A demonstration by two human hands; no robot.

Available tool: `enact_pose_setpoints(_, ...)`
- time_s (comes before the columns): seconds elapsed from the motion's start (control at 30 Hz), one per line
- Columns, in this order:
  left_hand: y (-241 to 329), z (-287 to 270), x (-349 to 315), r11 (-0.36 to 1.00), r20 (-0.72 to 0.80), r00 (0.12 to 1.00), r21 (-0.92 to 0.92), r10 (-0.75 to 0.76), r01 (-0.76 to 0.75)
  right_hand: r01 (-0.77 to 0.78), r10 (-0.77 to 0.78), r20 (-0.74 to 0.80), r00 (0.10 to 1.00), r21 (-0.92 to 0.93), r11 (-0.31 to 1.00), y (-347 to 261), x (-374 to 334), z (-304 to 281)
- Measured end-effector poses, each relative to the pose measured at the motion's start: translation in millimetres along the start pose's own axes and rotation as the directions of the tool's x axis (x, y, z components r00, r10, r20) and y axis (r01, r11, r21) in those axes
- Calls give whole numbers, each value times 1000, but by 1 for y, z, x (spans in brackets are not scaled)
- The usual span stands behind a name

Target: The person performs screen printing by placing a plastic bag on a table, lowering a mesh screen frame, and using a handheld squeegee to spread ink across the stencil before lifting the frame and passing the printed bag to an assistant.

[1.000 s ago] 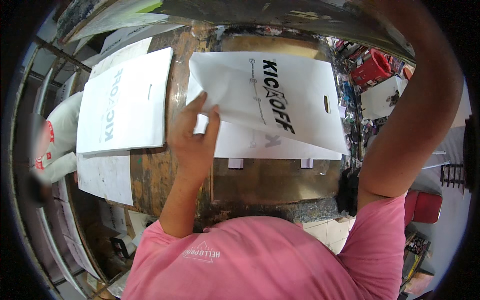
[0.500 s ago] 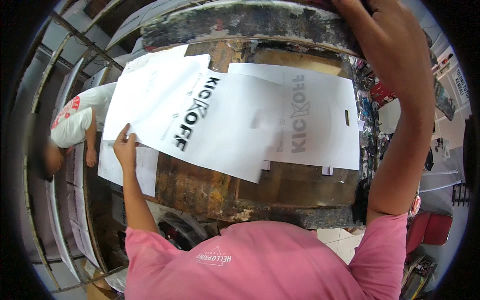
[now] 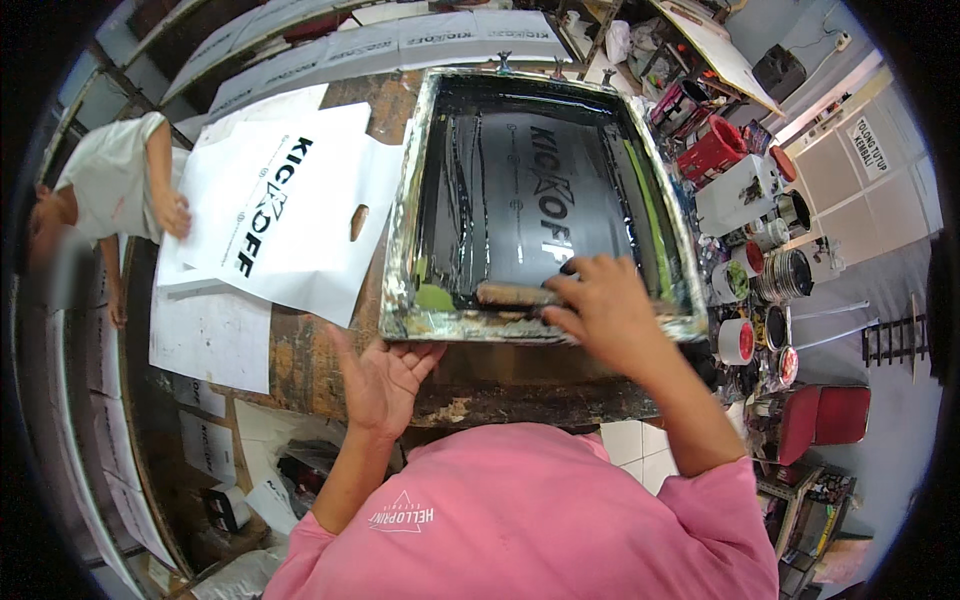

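A screen-printing frame (image 3: 395, 290) lies flat on the work table in front of me, its paint-smeared rim around a dark mesh with black lettering showing in it. At the near end of the mesh my right hand (image 3: 612, 315) grips a squeegee (image 3: 513, 295) by its wooden handle; the blade is mostly hidden. My left hand (image 3: 385, 382) is palm up with fingers spread, its fingertips at the frame's near left edge. Left of the frame, a white bag (image 3: 320, 225) with black print and a cut-out handle lies on a stack of white sheets.
A co-worker's hand (image 3: 172, 212) touches the stack's left edge. Racks of printed white bags (image 3: 480, 35) stand behind and to the left. Ink tubs and cans (image 3: 735, 340) crowd the right side, near a red chair (image 3: 840, 415). Bare wood of the table (image 3: 305, 345) shows between stack and frame.
The raised frame has come down flat over the table. My left hand has let go of the printed bag, now on the left stack. My right hand has moved down to the squeegee.
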State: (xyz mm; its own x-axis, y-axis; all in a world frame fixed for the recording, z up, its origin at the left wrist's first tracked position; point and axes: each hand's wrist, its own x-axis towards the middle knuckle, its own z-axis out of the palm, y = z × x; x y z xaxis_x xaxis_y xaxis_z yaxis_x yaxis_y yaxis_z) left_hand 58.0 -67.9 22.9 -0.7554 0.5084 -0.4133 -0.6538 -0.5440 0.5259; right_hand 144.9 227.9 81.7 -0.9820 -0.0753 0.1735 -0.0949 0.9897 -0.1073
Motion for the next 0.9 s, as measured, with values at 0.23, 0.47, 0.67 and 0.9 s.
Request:
enact_pose_setpoints(0.23, -27, -47, 29, 977, -229, 968, 159, -104, 143, -145, 132, 99, 986, 134, 980, -16, -5, 74)
enact_pose_setpoints(0.47, -31, -51, 30, 964, -297, 951, 216, -84, 153, -20, 29, -192, 981, 48, 999, 103, 109, 137)
enact_pose_setpoints(0.67, -32, -34, 27, 970, -291, 956, 222, -32, 100, -70, 63, -108, 992, -62, 996, 198, 245, 129)
enact_pose_setpoints(0.9, -32, -34, 22, 973, -262, 964, 231, 39, 23, -31, 24, -132, 991, -57, 998, 239, 275, 129)
